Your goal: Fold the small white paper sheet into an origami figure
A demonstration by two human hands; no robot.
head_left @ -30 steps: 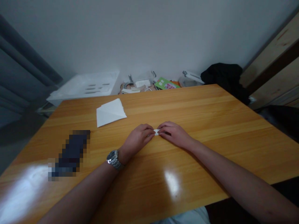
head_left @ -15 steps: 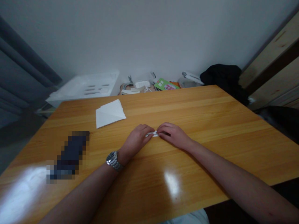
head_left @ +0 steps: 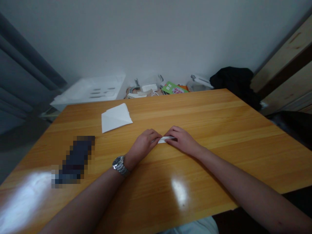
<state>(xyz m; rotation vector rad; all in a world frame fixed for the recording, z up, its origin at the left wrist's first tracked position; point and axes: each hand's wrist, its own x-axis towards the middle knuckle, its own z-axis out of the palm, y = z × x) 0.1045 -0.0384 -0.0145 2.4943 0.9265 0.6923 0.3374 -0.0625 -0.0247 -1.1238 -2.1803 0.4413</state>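
Observation:
A narrow folded strip of white paper lies low over the middle of the wooden table. My left hand, with a metal watch on its wrist, pinches the strip's left end between thumb and fingers. At the other end, my right hand grips the paper the same way, its fingertips close to those of my left. Parts of the strip are hidden under the fingers. Farther back on the left rests a stack of white paper sheets.
A dark, pixelated flat object lies on the table's left side. Beyond the far edge are a white drawer-like tray, a green booklet among clutter, and black cloth at the right.
My right fingers have shifted slightly along the strip, and more of its white surface shows between and under my hands. The view has moved a little; the other things lie as before.

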